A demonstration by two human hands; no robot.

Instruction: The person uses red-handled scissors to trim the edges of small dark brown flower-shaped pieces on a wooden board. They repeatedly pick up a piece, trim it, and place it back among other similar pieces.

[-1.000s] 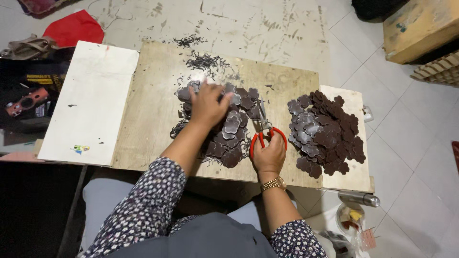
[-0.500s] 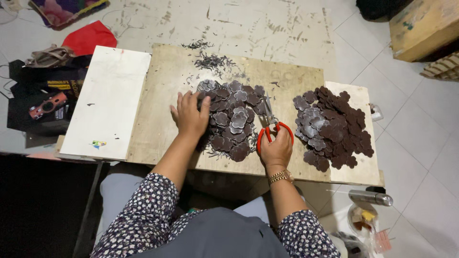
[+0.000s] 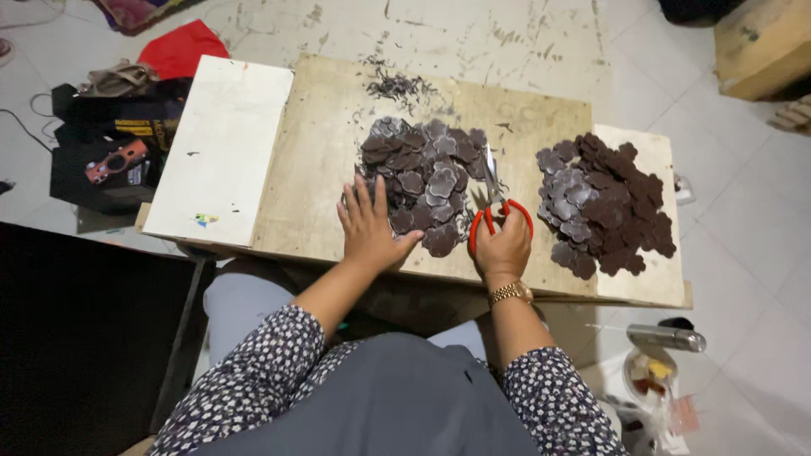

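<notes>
Left hand (image 3: pixel 369 226) lies flat, fingers spread, on the near-left edge of the middle pile (image 3: pixel 422 181) of dark flower-shaped pieces; right hand (image 3: pixel 503 245) grips red scissors (image 3: pixel 497 207) just right of it, blades pointing far, seemingly slightly parted, second pile (image 3: pixel 604 203) farther right.

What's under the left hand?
The left hand lies flat on the wooden board, its fingers at the edge of the middle pile of dark cutouts. Anything beneath the palm is hidden.

The left hand (image 3: pixel 369 226) slid off the middle pile (image 3: pixel 424 181) toward its left edge.
</notes>
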